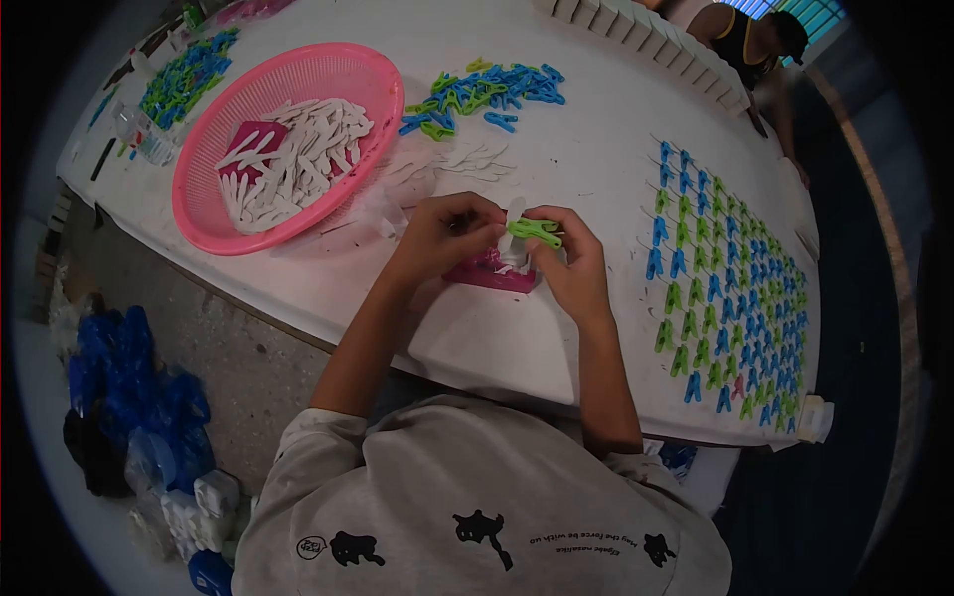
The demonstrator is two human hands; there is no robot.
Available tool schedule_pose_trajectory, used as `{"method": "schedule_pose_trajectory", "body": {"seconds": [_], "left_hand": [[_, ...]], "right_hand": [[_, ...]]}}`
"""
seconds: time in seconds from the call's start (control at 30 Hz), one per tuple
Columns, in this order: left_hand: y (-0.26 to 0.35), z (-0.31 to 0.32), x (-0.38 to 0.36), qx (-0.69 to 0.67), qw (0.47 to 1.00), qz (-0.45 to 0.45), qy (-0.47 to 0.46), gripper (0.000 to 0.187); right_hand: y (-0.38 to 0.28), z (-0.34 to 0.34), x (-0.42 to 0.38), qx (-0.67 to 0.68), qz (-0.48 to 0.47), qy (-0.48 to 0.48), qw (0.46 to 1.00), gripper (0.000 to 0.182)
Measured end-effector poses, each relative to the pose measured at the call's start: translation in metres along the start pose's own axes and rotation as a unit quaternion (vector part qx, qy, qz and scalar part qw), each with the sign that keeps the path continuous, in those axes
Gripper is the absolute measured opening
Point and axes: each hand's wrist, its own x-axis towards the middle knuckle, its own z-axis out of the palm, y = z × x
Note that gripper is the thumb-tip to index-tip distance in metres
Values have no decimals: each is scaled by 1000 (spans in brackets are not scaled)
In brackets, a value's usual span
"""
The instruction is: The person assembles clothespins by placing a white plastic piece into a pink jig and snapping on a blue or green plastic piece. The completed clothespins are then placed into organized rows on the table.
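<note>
My right hand [574, 256] pinches a green clothespin [537, 233] between thumb and fingers. A white flat strip [516, 209] stands upright at the clothespin's jaw end. My left hand [449, 236] is closed, its thumb and fingertips meeting beside the strip and the jaws; whatever sits between them is hidden. Below both hands, on the table, is a small dark-pink box [495, 278] with white pieces and smears on it. More thin white strips [477, 161] lie loose just beyond my left hand.
A pink basket [388, 99] full of white strips stands at left. Blue and green clothespins [497, 87] are heaped behind, with another pile [189, 79] far left. Rows of clothespins [730, 288] cover the right side. A person [750, 40] leans at the far edge, near white boxes [646, 35].
</note>
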Motion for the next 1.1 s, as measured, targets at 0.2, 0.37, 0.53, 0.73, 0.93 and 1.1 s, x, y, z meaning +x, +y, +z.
{"method": "schedule_pose_trajectory", "body": {"seconds": [0.2,0.37,0.53,0.73,0.93,1.1], "left_hand": [[8,0,0,66,996,31,-46,8],[10,0,1,152,980,121,-31,8],[4,-4,1,407,899,153,40,15],[-15,-8,2,466,874,124,62,16],[-19,-7,2,468,871,133,73,16],[-22,-8,1,469,867,148,77,16]], "right_hand": [[-19,-13,6,-233,-80,-103,963,26],[-29,-14,16,-297,-103,-132,940,27],[-16,-13,22,-322,-144,-91,931,21],[0,-12,26,-350,-205,-108,908,23],[6,-17,35,-359,-195,-125,904,23],[6,-13,33,-360,-208,-149,897,23]]}}
